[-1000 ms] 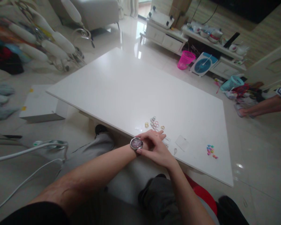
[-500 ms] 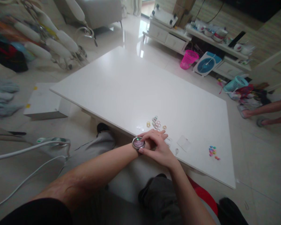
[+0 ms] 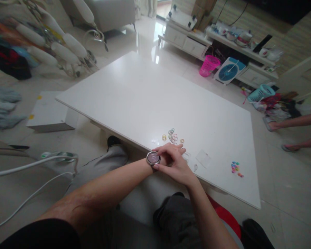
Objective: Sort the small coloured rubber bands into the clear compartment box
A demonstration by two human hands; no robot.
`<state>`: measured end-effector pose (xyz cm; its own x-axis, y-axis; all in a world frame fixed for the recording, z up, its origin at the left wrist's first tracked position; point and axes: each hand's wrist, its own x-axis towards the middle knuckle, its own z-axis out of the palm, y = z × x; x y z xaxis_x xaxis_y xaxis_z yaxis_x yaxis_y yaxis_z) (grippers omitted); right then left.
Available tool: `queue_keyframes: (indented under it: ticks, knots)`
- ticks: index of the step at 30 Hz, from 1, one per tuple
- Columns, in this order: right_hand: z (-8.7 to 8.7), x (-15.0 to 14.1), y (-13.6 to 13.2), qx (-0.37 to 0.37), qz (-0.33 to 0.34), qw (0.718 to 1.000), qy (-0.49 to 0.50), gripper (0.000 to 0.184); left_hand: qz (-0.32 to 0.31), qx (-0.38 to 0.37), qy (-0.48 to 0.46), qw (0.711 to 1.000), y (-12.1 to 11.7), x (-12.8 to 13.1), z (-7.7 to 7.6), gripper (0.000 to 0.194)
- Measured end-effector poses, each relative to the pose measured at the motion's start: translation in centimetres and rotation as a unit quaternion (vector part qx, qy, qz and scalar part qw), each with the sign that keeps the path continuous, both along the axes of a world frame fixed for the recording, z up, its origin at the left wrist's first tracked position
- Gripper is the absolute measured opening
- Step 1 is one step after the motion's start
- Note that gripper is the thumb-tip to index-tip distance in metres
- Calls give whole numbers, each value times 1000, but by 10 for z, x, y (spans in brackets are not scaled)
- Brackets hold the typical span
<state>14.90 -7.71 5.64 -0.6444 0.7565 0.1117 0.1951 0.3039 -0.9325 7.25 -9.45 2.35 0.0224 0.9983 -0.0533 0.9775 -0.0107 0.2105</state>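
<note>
On my left wrist is a round smartwatch (image 3: pixel 153 158) with a silver rim and a lit, purplish screen. My right hand (image 3: pixel 180 167) reaches across and has it between thumb and fingers at the sides of the case. Much of my left hand (image 3: pixel 165 159) is hidden beneath the right one; the fingertips that show are stretched out over the table edge. Just beyond them lie several small coloured rings (image 3: pixel 173 138) and a few yellow rings (image 3: pixel 164 137). A clear flat plastic piece (image 3: pixel 203 158) and a small clear item (image 3: pixel 196 167) lie to the right.
The white table (image 3: pixel 150 97) spans the middle. Small bright coloured pieces (image 3: pixel 235 167) lie near its right end. A white box (image 3: pixel 49 112) stands left of it. Beyond are a pink basket (image 3: pixel 208 65), a blue fan (image 3: pixel 228 71) and another person's legs (image 3: pixel 298 121).
The green mark on the watch screen is gone and its display differs. Another person's lower foot at the right has shifted nearer. My hands have hardly moved.
</note>
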Motion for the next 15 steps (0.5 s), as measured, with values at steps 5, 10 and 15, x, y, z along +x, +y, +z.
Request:
queue_keyframes:
  ticks: [5,10,15]
  knots:
    - [-1,-1,1,1,1,1000,-8,27,-3,9,19,1000,-2,-2,6,35]
    - [-1,-1,2,2,2,1000,-6,24,33,4,-47,998,-2,5,11,36]
    - [-1,0,0,-4,4,1000,5,24,83,1,-76,994,-4,9,12,32]
